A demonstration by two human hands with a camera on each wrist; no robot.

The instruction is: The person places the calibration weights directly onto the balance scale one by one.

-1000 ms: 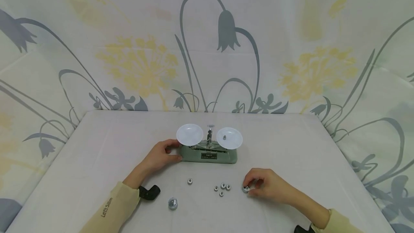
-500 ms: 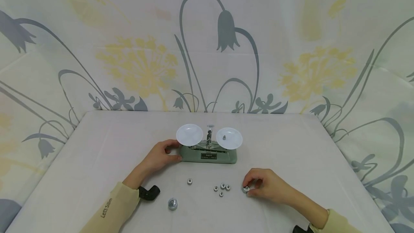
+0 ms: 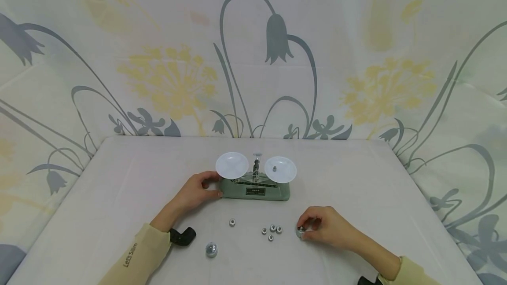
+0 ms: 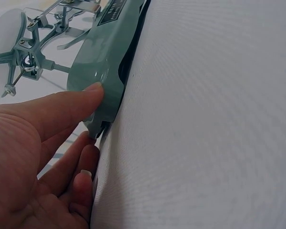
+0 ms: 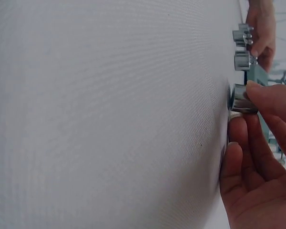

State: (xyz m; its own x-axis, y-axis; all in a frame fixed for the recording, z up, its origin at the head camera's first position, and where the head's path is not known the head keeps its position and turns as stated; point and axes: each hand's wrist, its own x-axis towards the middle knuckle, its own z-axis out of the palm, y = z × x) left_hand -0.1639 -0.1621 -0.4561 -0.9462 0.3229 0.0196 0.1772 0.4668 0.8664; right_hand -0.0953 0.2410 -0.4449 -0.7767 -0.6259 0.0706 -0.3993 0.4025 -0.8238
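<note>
A green balance scale (image 3: 255,191) with two white pans stands on the table, a small weight (image 3: 274,169) lying in its right pan. At the scale's left end my left hand (image 3: 198,190) grips the base, its thumb on the front side in the left wrist view and fingers around the end. My right hand (image 3: 326,227) pinches a shiny metal balance weight (image 5: 244,99) between thumb and fingers, right at the tablecloth, to the front right of the scale. The fingers partly cover this weight in the head view.
Several small metal weights (image 3: 273,228) stand in a cluster left of my right hand. A single weight (image 3: 232,222) stands in front of the scale, and a larger one (image 3: 211,250) nearer my left sleeve. A flower-printed curtain (image 3: 253,56) closes off the table's back.
</note>
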